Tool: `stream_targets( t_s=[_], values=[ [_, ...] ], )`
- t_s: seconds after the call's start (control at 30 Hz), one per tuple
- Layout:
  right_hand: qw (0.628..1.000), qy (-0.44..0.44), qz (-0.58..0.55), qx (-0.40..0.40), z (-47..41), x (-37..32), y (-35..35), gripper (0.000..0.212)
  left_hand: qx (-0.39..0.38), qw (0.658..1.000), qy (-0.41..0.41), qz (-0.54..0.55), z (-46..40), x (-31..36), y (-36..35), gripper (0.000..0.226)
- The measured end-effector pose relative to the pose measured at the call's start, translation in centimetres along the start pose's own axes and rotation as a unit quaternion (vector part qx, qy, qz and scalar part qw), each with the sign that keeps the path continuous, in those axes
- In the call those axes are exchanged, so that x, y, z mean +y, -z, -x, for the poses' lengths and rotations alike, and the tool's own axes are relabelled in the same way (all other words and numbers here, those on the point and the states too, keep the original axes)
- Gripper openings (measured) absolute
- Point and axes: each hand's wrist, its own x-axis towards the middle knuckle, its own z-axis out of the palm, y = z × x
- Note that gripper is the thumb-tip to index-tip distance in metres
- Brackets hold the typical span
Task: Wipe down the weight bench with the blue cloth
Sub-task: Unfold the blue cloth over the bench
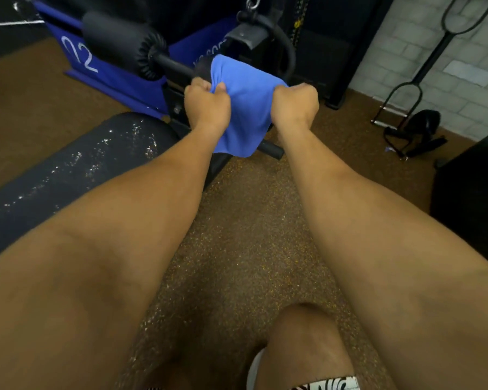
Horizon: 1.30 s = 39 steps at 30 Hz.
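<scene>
Blue cloth (pixel 244 102), crumpled, draped over black roller pad past bench (pixel 76 164) end. Left hand (pixel 207 101), right hand (pixel 295 104) each fisted around cloth edge.

My left hand (pixel 207 104) and right hand (pixel 295 104) both grip the blue cloth (pixel 245 108) draped over a roller. Just beyond them the machine frame (pixel 316 49) and a cable attachment (pixel 247 35) block the way. Left of my left hand sits a foam roller (pixel 121 43); below it, the bench pad (pixel 68 167). Under my right hand the floor (pixel 237 235) lies open.
</scene>
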Motion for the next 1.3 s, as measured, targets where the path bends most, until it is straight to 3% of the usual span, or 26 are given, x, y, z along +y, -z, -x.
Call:
stream_targets(
  t_s=[0.07,0.17,0.23,0.3,0.4,0.47,0.53,0.63,0.77,1.03,1.17,1.3],
  values=[
    [0.999,-0.014,-0.030,0.009,1.1,-0.1,0.3,0.009,-0.015,0.995,0.028,0.093,0.9,-0.6,0.8,0.020],
    [0.993,-0.031,-0.112,0.029,2.4,0.0,0.5,0.020,-0.068,0.974,0.062,0.209,1.8,-1.4,2.7,0.033],
    [0.988,-0.030,-0.145,0.037,3.6,-0.4,0.6,0.021,-0.111,0.961,0.085,0.239,2.0,-1.2,4.3,0.029],
    [0.988,-0.027,-0.151,0.031,4.9,-1.1,0.6,0.019,-0.182,0.939,0.118,0.267,1.8,-1.0,5.8,0.031],
    [0.990,-0.014,-0.142,0.022,6.4,-3.0,0.6,0.017,-0.314,0.888,0.140,0.305,1.3,0.2,8.0,0.059],
    [0.991,0.001,-0.134,0.023,7.1,-4.6,0.5,0.013,-0.367,0.869,0.132,0.304,0.6,1.1,9.3,0.053],
    [0.991,0.009,-0.130,0.023,7.9,-6.1,0.6,0.010,-0.382,0.874,0.109,0.280,-0.1,2.2,10.5,0.037],
    [0.990,0.028,-0.134,0.016,8.9,-8.1,0.3,0.006,-0.344,0.901,0.067,0.255,-1.2,3.2,12.1,0.022],
    [0.991,0.074,-0.107,0.015,9.7,-10.2,-0.2,0.012,-0.291,0.923,0.026,0.252,-1.8,4.4,14.9,0.019],
    [0.984,0.112,0.045,-0.129,11.3,-11.9,-1.1,0.022,-0.202,0.967,-0.049,0.148,-1.3,4.3,20.4,0.022],
    [0.977,0.116,0.035,-0.177,11.7,-12.2,-1.4,0.022,-0.148,0.979,-0.104,0.096,-1.0,3.7,22.1,0.027],
    [0.965,0.150,0.022,-0.212,12.5,-13.0,-2.1,0.019,-0.097,0.989,-0.095,0.064,0.2,2.8,24.9,0.028]
  ],
)
